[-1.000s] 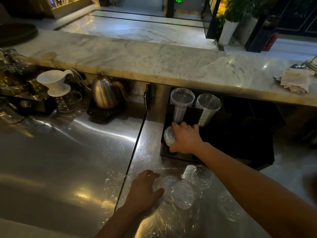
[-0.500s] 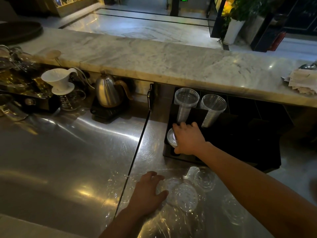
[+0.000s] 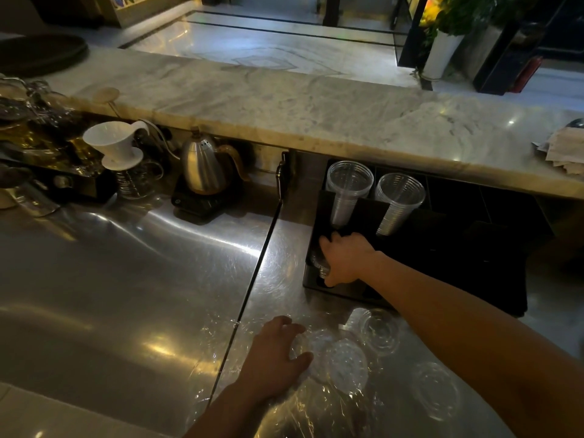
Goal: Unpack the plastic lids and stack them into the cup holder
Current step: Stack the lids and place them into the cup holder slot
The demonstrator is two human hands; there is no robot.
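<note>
**Clear lids go into the black holder**

Steel worktop (image 3: 132,279) carries everything. The right hand (image 3: 347,259) is curled around a small stack of lids (image 3: 319,263), pressed into the front left slot of the black cup holder (image 3: 458,248). Just beyond its knuckles stand two stacks of clear cups (image 3: 347,188). The left hand (image 3: 275,358) lies flat, fingers spread, on crinkled wrapping film (image 3: 316,403); loose lids (image 3: 346,365) lie just right of it.

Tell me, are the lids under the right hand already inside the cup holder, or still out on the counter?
Inside. The right hand presses the lids into the front left slot of the black cup holder, below its rim. Other loose lids lie on the steel counter.
</note>
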